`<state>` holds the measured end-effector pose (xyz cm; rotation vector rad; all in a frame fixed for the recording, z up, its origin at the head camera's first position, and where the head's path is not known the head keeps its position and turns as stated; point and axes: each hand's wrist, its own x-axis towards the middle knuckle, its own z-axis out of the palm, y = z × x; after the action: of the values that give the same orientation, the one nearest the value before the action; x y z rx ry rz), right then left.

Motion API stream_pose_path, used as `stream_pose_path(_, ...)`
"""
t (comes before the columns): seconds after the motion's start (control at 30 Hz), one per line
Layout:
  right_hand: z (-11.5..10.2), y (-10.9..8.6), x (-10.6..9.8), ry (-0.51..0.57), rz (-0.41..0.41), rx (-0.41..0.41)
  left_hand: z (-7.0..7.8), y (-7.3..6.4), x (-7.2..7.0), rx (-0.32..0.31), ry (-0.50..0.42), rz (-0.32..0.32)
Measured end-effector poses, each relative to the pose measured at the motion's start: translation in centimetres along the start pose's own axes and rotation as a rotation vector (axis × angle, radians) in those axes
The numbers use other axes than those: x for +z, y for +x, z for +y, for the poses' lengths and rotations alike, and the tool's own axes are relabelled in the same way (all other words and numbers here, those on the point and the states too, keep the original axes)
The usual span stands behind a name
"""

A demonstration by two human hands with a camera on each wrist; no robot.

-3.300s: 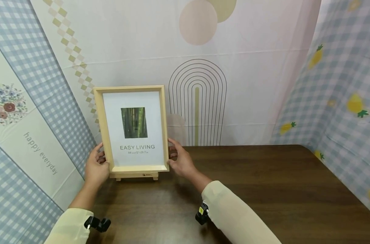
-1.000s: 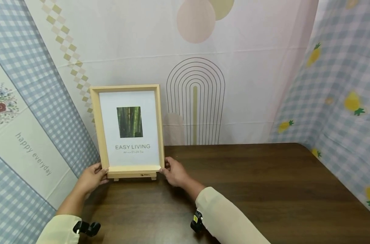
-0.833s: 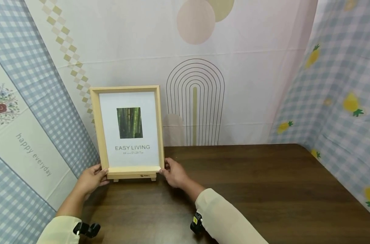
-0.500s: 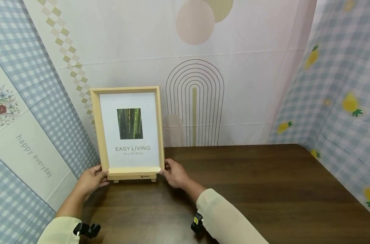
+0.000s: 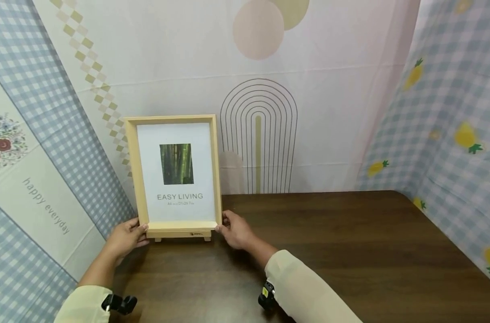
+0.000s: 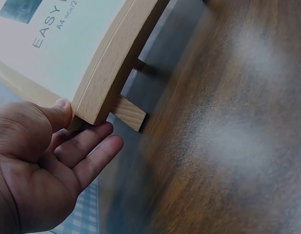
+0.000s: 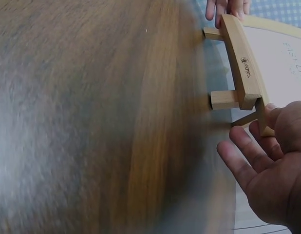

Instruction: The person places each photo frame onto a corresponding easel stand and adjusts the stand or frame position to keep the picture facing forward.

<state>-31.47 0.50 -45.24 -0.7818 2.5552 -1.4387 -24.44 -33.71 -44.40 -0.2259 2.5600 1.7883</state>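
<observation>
A pale wooden picture frame (image 5: 134,170) stands upright on a small wooden tabletop easel (image 5: 178,234), left of centre in the head view. Its white insert reads "EASY LIVING" below a photo of bamboo stems. My left hand (image 5: 123,237) pinches the lower left corner, thumb on the front edge. In the left wrist view, that hand's other fingers (image 6: 94,156) reach past the end of the easel's ledge (image 6: 116,58). Opposite it, my right hand (image 5: 238,231) pinches the lower right corner, thumb in front. The easel's rear is hidden by the frame.
The brown wooden table (image 5: 349,251) extends to the right and toward me. Behind it hangs a white printed cloth (image 5: 337,125). Blue checked cloths (image 5: 442,166) line both sides, the left one close to my left hand. Black cameras (image 5: 119,304) sit on both sleeves.
Both hands have come down from the frame's sides to its lower corners since the oldest view. Over the last half second, frame, easel and hands have shifted slightly to the right.
</observation>
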Motion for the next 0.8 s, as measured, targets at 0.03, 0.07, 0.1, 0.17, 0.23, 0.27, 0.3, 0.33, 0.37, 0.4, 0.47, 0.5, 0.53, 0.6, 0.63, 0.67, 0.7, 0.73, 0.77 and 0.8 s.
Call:
stream_pose_path(0.03, -0.1, 0.0, 0.0, -0.008, -0.002, 0.003, 0.0, 0.0, -0.1, -0.002, -0.004, -0.004)
stream_pose_path(0.07, -0.2, -0.1, 0.0, -0.015, -0.004, 0.011, -0.1, 0.1, -0.2, -0.004, -0.007, -0.007)
stream_pose_path(0.1, -0.3, -0.1, -0.1, -0.026, -0.004, 0.013, -0.1, 0.1, -0.2, -0.004, -0.009, -0.01)
stream_pose_path(0.17, -0.5, -0.2, -0.2, -0.028, -0.005, 0.021, -0.2, 0.2, -0.4, 0.001, -0.01, -0.023)
stream_pose_path(0.23, -0.6, -0.2, -0.2, -0.033, -0.003, 0.017, -0.2, 0.3, -0.5, 0.009, -0.014, -0.034)
stream_pose_path(0.27, -0.7, -0.2, -0.2, -0.035, -0.003, 0.017, -0.3, 0.3, -0.6, 0.011, -0.016, -0.038)
stream_pose_path(0.3, -0.7, -0.2, -0.2, -0.036, -0.003, 0.017, -0.4, 0.4, -0.7, 0.012, -0.015, -0.044)
stream_pose_path(0.33, -0.8, -0.2, -0.2, -0.035, -0.005, 0.016, -0.4, 0.4, -0.7, 0.01, -0.017, -0.046)
stream_pose_path(0.37, -0.8, -0.2, -0.2, -0.041, -0.006, 0.012, -0.5, 0.4, -0.7, 0.009, -0.018, -0.047)
stream_pose_path(0.4, -0.8, -0.3, -0.2, -0.042, -0.009, 0.012, -0.5, 0.5, -0.7, 0.009, -0.018, -0.048)
stream_pose_path(0.47, -0.9, -0.3, -0.2, -0.044, -0.014, 0.015, -0.5, 0.5, -0.8, 0.008, -0.017, -0.052)
stream_pose_path(0.5, -0.9, -0.3, -0.2, -0.042, -0.018, 0.016, -0.5, 0.5, -0.9, 0.007, -0.02, -0.052)
stream_pose_path(0.53, -0.9, -0.3, -0.3, -0.04, -0.021, 0.017, -0.5, 0.5, -0.9, 0.006, -0.026, -0.052)
stream_pose_path(0.6, -1.0, -0.3, -0.3, -0.041, -0.024, 0.017, -0.5, 0.5, -1.0, 0.01, -0.032, -0.057)
stream_pose_path(0.63, -1.1, -0.3, -0.3, -0.04, -0.024, 0.019, -0.5, 0.6, -1.0, 0.01, -0.039, -0.059)
stream_pose_path(0.67, -1.1, -0.3, -0.3, -0.041, -0.024, 0.022, -0.5, 0.6, -1.0, 0.01, -0.046, -0.062)
stream_pose_path(0.7, -1.1, -0.3, -0.3, -0.043, -0.024, 0.021, -0.5, 0.6, -1.0, 0.008, -0.053, -0.063)
stream_pose_path(0.73, -1.1, -0.3, -0.3, -0.048, -0.022, 0.024, -0.5, 0.6, -1.0, 0.007, -0.056, -0.066)
stream_pose_path(0.77, -1.2, -0.4, -0.3, -0.053, -0.021, 0.028, -0.5, 0.6, -1.0, 0.005, -0.061, -0.069)
stream_pose_path(0.8, -1.2, -0.4, -0.3, -0.053, -0.022, 0.034, -0.5, 0.6, -1.0, 0.003, -0.064, -0.071)
